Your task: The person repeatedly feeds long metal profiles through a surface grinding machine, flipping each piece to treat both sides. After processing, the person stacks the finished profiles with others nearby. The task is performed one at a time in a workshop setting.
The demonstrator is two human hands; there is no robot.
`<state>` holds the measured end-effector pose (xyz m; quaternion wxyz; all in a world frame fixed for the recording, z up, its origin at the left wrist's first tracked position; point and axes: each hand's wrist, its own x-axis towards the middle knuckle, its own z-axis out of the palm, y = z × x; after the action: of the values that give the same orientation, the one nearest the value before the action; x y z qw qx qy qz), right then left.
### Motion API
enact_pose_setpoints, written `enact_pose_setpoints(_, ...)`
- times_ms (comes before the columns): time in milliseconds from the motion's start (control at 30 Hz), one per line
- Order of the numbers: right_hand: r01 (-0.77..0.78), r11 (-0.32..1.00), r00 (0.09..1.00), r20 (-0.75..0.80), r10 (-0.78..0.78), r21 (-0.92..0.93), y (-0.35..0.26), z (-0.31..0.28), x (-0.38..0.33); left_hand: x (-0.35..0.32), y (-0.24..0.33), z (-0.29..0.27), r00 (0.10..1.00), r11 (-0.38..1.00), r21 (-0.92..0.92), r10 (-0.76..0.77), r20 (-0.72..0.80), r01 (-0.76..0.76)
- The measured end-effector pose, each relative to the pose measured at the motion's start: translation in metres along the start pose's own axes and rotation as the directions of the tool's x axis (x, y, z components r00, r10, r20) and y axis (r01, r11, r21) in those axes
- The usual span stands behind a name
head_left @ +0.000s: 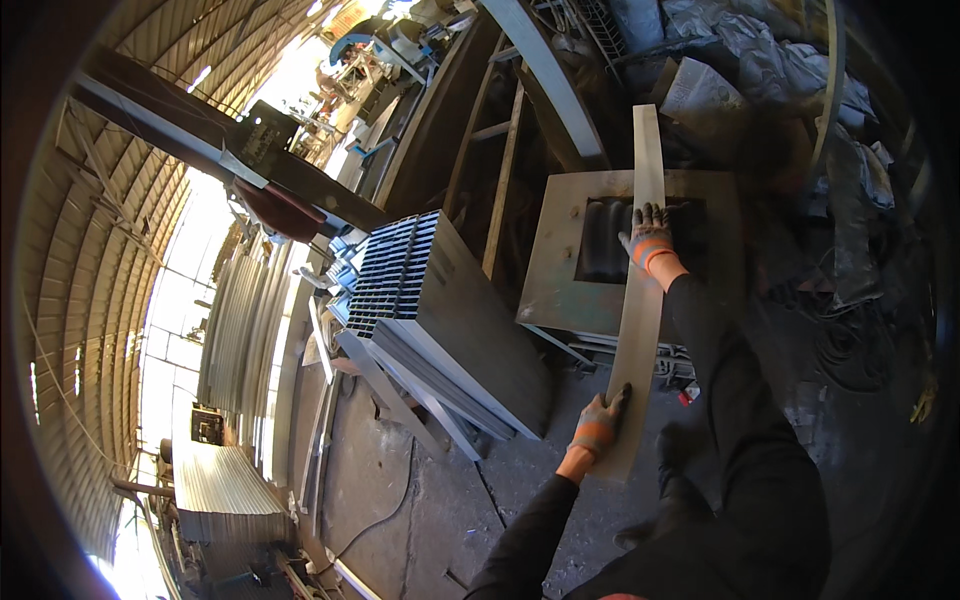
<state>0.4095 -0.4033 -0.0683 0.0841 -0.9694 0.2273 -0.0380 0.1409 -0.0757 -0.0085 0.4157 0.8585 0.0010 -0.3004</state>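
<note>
A long flat metal bar (634, 335) lies lengthwise in front of me, its far half over a worn metal table (565, 235) with a dark rectangular opening (605, 245). My left hand (597, 425), in a grey glove with an orange band, is closed on the left edge of the bar near its close end. Farther along, my right hand (652, 238), in a matching glove, lies across the top of the bar beside the opening. Its fingers are stretched out and slightly apart. The underside of the bar is hidden.
Left of the table stands a large stack of metal plates (465, 340), with flat bars (420, 385) leaning at its side. A steel beam (545, 75) slants behind the table. Cables (850, 345) lie at right; stacked corrugated sheets (230, 480) stand far left.
</note>
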Motion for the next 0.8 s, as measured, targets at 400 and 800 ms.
enact_pose_setpoints(400, -0.023, 0.999, 0.996, -0.089, 0.021, -0.022, -0.016, -0.029, -0.144, -0.112, -0.059, -0.009, 0.998, 0.997, 0.067, -0.028, 0.062, 0.024)
enact_pose_setpoints(800, -0.02, 0.999, 0.999, 0.044, 0.019, 0.039, -0.093, -0.048, -0.446, -0.35, -0.252, -0.04, 0.993, 0.994, 0.094, -0.071, 0.089, 0.063)
